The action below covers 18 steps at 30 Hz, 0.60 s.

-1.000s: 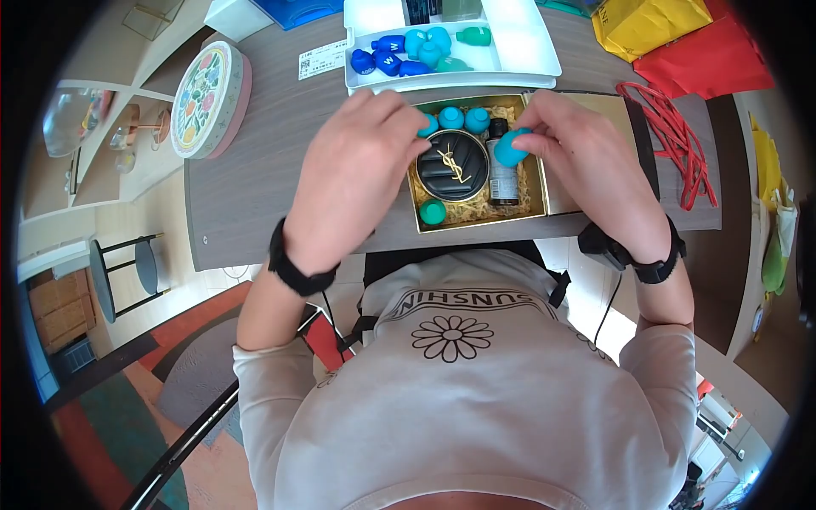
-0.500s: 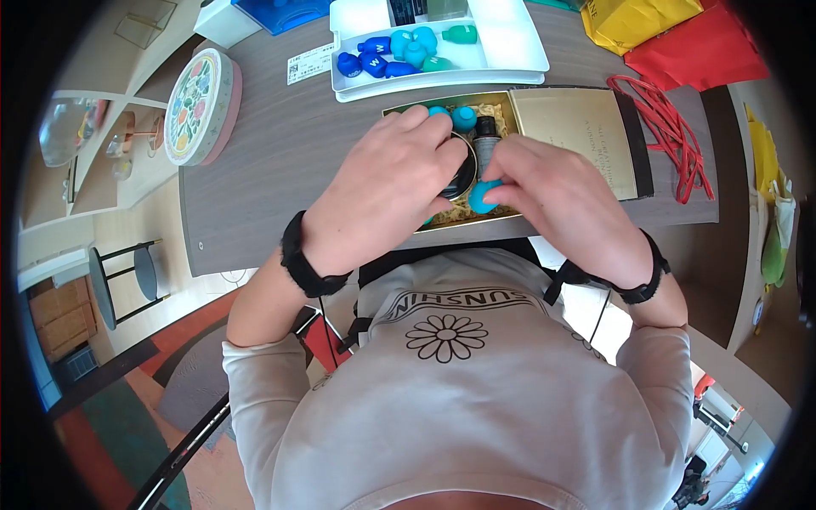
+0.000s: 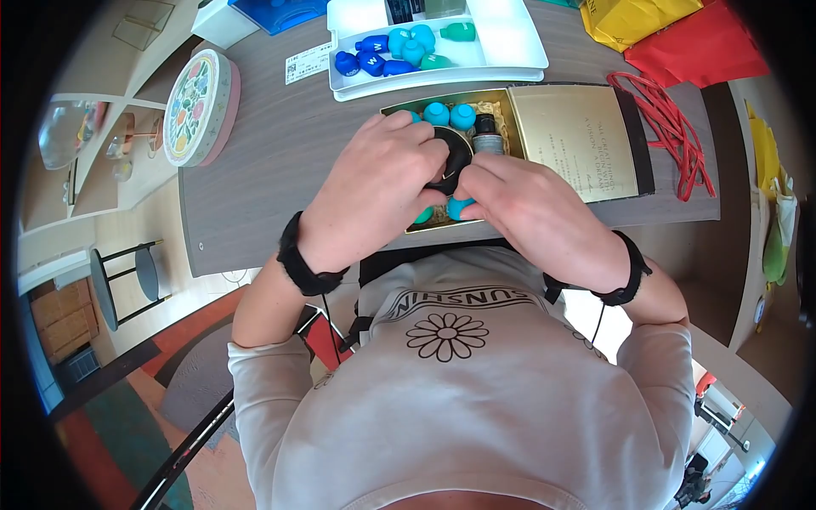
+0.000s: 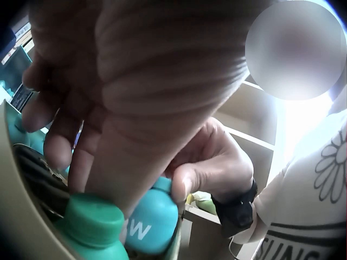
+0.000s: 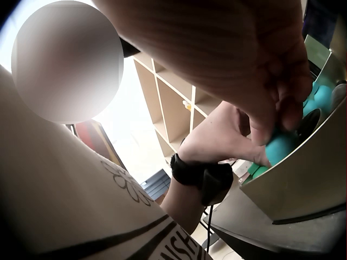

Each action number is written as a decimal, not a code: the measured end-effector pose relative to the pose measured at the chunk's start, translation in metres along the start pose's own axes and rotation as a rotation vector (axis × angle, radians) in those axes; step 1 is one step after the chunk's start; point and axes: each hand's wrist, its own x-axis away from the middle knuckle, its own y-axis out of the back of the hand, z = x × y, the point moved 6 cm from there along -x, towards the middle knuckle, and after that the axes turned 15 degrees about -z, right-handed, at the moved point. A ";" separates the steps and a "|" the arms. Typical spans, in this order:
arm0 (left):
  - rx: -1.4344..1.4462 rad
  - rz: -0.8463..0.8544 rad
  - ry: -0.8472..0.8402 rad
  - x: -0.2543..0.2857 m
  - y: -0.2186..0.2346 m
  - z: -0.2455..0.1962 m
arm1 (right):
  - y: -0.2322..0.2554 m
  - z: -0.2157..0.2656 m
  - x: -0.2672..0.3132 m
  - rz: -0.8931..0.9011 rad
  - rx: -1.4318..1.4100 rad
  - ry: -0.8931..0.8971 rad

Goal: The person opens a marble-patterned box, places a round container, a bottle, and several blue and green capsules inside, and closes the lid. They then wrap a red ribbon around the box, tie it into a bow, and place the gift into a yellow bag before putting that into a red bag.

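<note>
An open gold box [image 3: 442,228] with shredded filling holds a round black compact [image 3: 460,155], a dark bottle [image 3: 486,127], a row of small turquoise bottles [image 3: 437,114] and a green bottle [image 4: 95,222] in its near left corner. My right hand [image 3: 535,200] pinches a turquoise bottle marked W [image 4: 152,227] by its cap, low at the box's near side, right of the green bottle. Over the compact's left part lies my left hand [image 3: 378,183], fingers loosely bent and thumb pointing down between the green bottle and the pinched one. It hides part of the compact.
The box's lid [image 3: 569,144] lies folded back to the right, beside a red cord [image 3: 671,144]. Behind stands a white tray [image 3: 510,76] with blue and green bottles. A floral round tin [image 3: 191,106] is at left, yellow [image 3: 637,30] and red bags [image 3: 697,51] at back right.
My right hand has carried the turquoise bottle from above the dark bottle toward me and left, down into the near side of the box. My left hand has moved right over the compact.
</note>
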 end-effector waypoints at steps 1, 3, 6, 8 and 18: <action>0.027 0.001 0.004 0.001 0.001 0.004 | -0.003 -0.001 0.000 -0.008 -0.011 -0.012; 0.059 -0.010 0.016 0.003 0.004 0.008 | -0.006 0.001 0.001 -0.011 -0.003 0.018; 0.066 -0.033 0.033 0.005 0.008 0.009 | -0.011 0.003 0.001 0.000 0.004 0.037; 0.067 -0.041 0.036 0.007 0.011 0.007 | -0.014 0.004 0.001 0.019 0.009 0.048; 0.097 -0.094 -0.023 0.024 0.017 -0.013 | 0.031 -0.015 -0.043 -0.079 0.100 0.179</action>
